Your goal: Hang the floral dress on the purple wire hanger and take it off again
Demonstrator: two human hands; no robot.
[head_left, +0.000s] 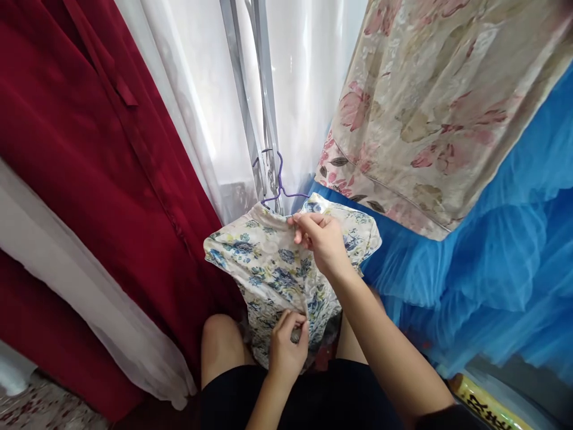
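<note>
**Grip State and Surrounding Obstructions**

The floral garment [268, 278] is on a purple hanger [280, 176], in front of the person's lap. The hanger's hook is at the lower end of the grey strips [239, 83].

Grip: the right hand [324, 239] has its thumb and fingers drawn together on the neckline edge. The left hand [289, 346], lower down, has its thumb and index finger closed in a pinch on the garment's front seam.

Surroundings: a red curtain [147, 179] flanks the garment at left; a white curtain [304, 77] is behind the strips. At right, a beige floral cloth [416, 131] overlaps blue tulle [483, 257]. A yellow package [487, 400] is partly visible at lower right.

Obstruction: the right hand and forearm hide part of the garment's right side.
</note>
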